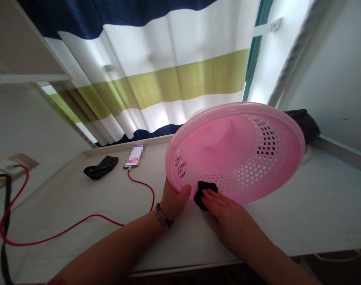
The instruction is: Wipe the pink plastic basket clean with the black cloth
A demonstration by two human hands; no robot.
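Observation:
A pink plastic basket (242, 146) with rows of holes in its wall is tipped on its side above the white desk, its open mouth facing me. My left hand (175, 200) grips the lower left rim, thumb over the edge and the other fingers hidden behind it. A beaded bracelet circles that wrist. With my right hand (228, 215) I hold a small black cloth (202, 200) against the lower rim, just right of my left thumb. The fingers lie over the cloth and press it to the pink plastic.
On the desk (79, 202), a crumpled black item (101, 168) and a phone (134, 155) lie at the back left. A red cable (88, 217) runs from the phone to a wall outlet (17, 168). Something black (306, 124) stands behind the basket. A striped curtain (168, 79) hangs at the back.

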